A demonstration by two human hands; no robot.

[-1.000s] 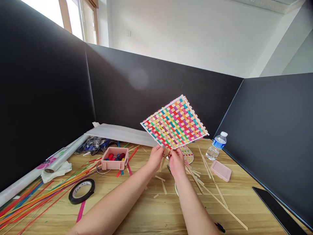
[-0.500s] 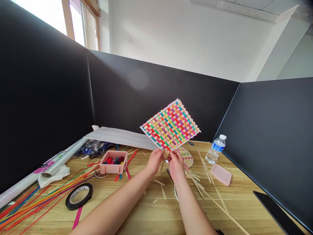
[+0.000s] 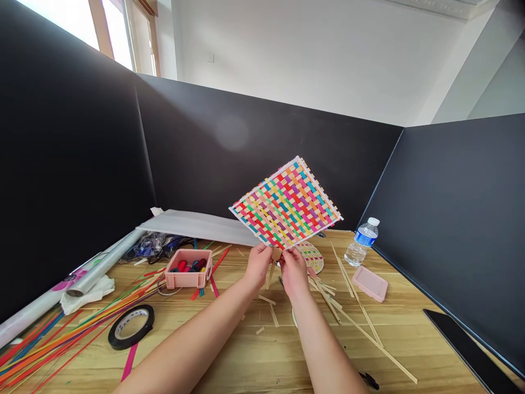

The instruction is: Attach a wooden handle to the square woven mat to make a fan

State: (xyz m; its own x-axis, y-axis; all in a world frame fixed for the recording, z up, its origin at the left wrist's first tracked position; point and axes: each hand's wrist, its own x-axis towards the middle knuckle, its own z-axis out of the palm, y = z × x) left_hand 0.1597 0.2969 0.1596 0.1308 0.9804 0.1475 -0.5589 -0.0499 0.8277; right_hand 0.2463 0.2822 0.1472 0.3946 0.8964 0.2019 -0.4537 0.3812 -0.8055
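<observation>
My left hand (image 3: 259, 266) and my right hand (image 3: 294, 271) are closed on the bottom corner of a square woven panel (image 3: 287, 203), fingertips pinching it from either side. It is held up as a diamond above the table, made of many-coloured and plain flat strips with white edging. Short strip ends stick out along its right edges. A flat tan piece (image 3: 276, 255) shows between my hands at that corner; how it joins the panel is hidden by my fingers. Behind my right hand lies a rounded woven piece (image 3: 314, 258) on the tabletop, partly covered.
Left are a pink box (image 3: 186, 280) of thread spools, black tape (image 3: 131, 327) and coloured strips (image 3: 82, 339). Right are plain strips (image 3: 361, 314), a water bottle (image 3: 361, 243), a pink lid (image 3: 370, 284) and a dark flat device (image 3: 463, 350). Black partitions (image 3: 246, 148) surround the table.
The panel looks slightly larger and sits a little higher in view, still pinched by both hands. The whole scene has shifted slightly up as the camera tilted.
</observation>
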